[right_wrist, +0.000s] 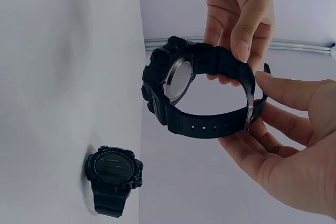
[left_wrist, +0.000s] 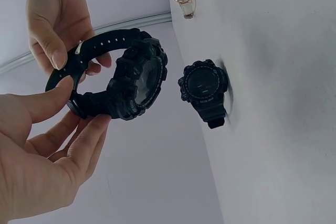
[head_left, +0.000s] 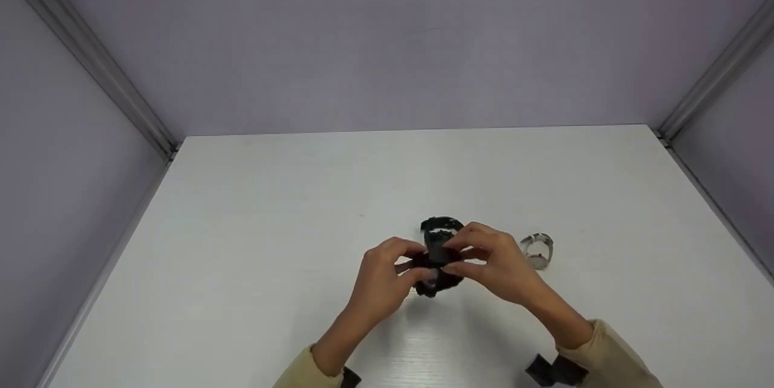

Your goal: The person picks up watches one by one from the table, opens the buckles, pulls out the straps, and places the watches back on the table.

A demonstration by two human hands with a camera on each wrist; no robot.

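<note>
— So how's the strap being handled?

— Both hands share the black watch [left_wrist: 121, 80], lifted above the white table [head_left: 254, 243] near its front edge. The left hand [head_left: 378, 282] pinches the strap by the buckle; the right hand [head_left: 499, 264] curls thumb and fingers on the strap's other side. Best to keep the loop steady and feed the end squarely.

— And the materials?

— Chunky ridged rubbery case, holed strap, steel back. A second black watch [right_wrist: 113, 179] lies below; a pale-strapped watch [head_left: 537, 250] sits toward the right edge.

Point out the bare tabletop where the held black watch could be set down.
Bare table lies left of the left hand, and behind toward the back wall. It is crowded by the right hand: second black watch and white-strapped watch.
</note>
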